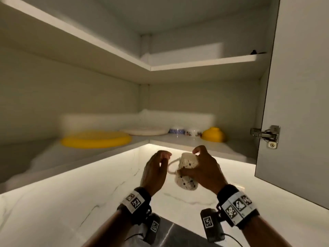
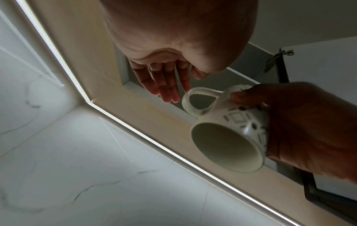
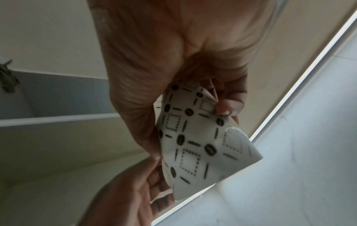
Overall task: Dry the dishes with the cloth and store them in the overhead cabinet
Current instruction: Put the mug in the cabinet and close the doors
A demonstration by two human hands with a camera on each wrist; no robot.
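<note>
A white mug (image 1: 187, 172) with a dark diamond pattern hangs tilted just below the cabinet's bottom shelf (image 1: 178, 142), its mouth turned down toward me. My right hand (image 1: 203, 168) grips the mug's body from the right, fingers curled over its base. In the left wrist view the mug (image 2: 228, 137) shows its empty inside and its handle points left. My left hand (image 1: 156, 168) is open beside the handle, with straight fingers (image 2: 166, 85) at the loop. The right wrist view shows the mug's patterned side (image 3: 195, 145) in my right hand (image 3: 173, 61). No cloth is in view.
On the bottom shelf lie a yellow plate (image 1: 96, 139), a white plate (image 1: 146, 131), a blue-patterned bowl (image 1: 176, 130), a small white bowl (image 1: 194, 132) and an upturned yellow bowl (image 1: 212, 134). The open cabinet door (image 1: 293, 104) stands at the right. An upper shelf (image 1: 203, 64) runs above.
</note>
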